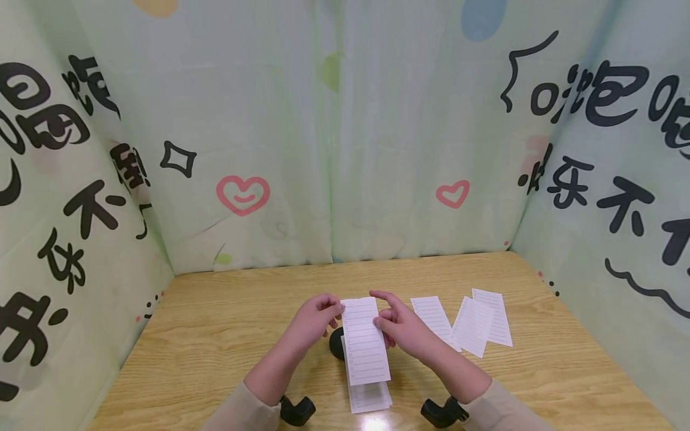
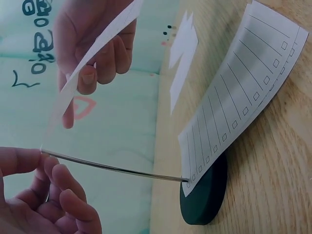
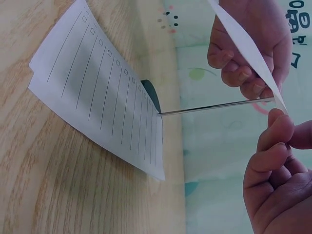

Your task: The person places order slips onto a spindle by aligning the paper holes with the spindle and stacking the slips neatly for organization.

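Note:
A white lined checklist slip [image 1: 366, 344] is held up between both hands. My left hand [image 1: 318, 314] pinches its top left corner, right at the tip of a thin metal spike [image 2: 117, 169]. The right hand [image 1: 404, 323] grips the slip's right edge with the thumb in front and the index finger stretched out above. The spike rises from a round black base [image 2: 207, 195] on the table. Low on the spike, just over the base, sit more lined slips [image 3: 97, 87], pierced near one end and curving outward.
To the right on the wooden table [image 1: 226, 335] lie three loose slips: one lined slip [image 1: 431, 314] by the right forearm, then a paler slip [image 1: 471, 329] overlapping another lined slip [image 1: 501, 320]. A printed curtain [image 1: 377, 131] encloses the table at the back and sides.

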A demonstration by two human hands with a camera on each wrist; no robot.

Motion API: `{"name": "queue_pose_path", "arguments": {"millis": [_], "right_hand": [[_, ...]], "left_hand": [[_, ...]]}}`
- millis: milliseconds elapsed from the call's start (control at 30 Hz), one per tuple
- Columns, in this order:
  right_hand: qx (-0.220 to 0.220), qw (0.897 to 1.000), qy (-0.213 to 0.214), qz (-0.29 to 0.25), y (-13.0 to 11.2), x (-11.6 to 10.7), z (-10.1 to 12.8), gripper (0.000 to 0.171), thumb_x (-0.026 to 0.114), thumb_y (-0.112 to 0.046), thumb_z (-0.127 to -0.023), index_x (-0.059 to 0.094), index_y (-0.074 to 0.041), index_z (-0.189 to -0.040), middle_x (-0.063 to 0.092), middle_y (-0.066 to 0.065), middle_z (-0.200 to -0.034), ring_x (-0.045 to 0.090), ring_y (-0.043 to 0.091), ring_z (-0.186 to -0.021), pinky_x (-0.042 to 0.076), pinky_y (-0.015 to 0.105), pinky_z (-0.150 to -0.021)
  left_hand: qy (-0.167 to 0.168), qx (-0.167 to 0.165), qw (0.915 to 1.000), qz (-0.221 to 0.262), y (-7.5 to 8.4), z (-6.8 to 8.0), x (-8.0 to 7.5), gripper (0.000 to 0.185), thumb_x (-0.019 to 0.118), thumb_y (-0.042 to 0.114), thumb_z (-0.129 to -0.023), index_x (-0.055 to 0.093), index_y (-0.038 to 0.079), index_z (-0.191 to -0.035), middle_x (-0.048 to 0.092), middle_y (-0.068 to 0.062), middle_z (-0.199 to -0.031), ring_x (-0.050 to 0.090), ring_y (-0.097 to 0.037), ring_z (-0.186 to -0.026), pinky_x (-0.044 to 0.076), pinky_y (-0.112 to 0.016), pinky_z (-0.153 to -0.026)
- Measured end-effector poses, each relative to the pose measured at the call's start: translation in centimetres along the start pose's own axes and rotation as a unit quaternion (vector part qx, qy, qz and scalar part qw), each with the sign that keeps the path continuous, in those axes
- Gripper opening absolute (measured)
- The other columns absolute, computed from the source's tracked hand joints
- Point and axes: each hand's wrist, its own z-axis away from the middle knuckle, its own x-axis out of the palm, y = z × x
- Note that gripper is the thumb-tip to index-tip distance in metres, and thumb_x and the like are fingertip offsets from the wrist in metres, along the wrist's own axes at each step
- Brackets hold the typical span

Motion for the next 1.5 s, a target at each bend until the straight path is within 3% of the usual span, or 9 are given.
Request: {"name": "queue_pose_path", "arguments": {"millis": [300,567,767,1133,1500], "right_hand": [[0.003,1.000,-0.003,0.011,0.4,0.1,0.0,0.056,0.053,-0.004,-0.100,0.032,-0.008,-0.151,0.059,0.007,-0.077,0.048,0.018,-0.057,0.043,0.029,-0.053],[0.001,1.000,-0.008,0.024,0.6,0.1,0.0,0.055,0.054,-0.005,-0.100,0.035,-0.013,-0.151,0.056,0.007,-0.074,0.047,0.019,-0.057,0.043,0.031,-0.053],[-0.003,0.999,-0.022,0.041,1.3,0.0,0.0,0.055,0.055,-0.006,-0.100,0.036,-0.011,-0.151,0.056,0.006,-0.074,0.048,0.020,-0.056,0.044,0.032,-0.052],[-0.002,0.995,-0.049,0.088,2.3,-0.2,0.0,0.058,0.059,-0.006,-0.098,0.035,-0.006,-0.151,0.059,0.006,-0.073,0.054,0.025,-0.058,0.044,0.029,-0.052],[0.018,0.988,-0.056,0.145,4.0,0.0,-0.3,0.058,0.068,-0.010,-0.093,0.044,-0.004,-0.145,0.058,-0.001,-0.074,0.045,0.010,-0.055,0.040,0.024,-0.051]], "left_hand": [[0.008,0.004,0.9999,-0.012,-0.2,0.1,0.0,0.018,0.062,0.027,-0.098,0.065,0.009,-0.096,0.063,-0.007,-0.088,0.058,-0.023,-0.081,0.048,-0.039,-0.068],[0.017,0.005,0.9982,-0.058,-0.9,0.1,0.0,0.017,0.063,0.027,-0.097,0.067,0.010,-0.094,0.062,-0.004,-0.088,0.057,-0.020,-0.081,0.044,-0.033,-0.068],[0.012,0.016,0.9961,-0.086,-1.5,0.0,0.1,0.016,0.063,0.025,-0.096,0.067,0.010,-0.094,0.062,-0.003,-0.087,0.056,-0.020,-0.079,0.044,-0.033,-0.065],[-0.003,-0.002,0.9952,-0.098,-2.5,-0.2,0.4,0.018,0.066,0.028,-0.095,0.067,0.010,-0.094,0.062,-0.006,-0.087,0.055,-0.020,-0.077,0.044,-0.033,-0.067],[-0.017,-0.023,0.9906,-0.134,-4.0,-0.4,1.0,0.016,0.068,0.026,-0.094,0.067,0.011,-0.091,0.061,-0.005,-0.081,0.053,-0.018,-0.071,0.042,-0.031,-0.060]]}}
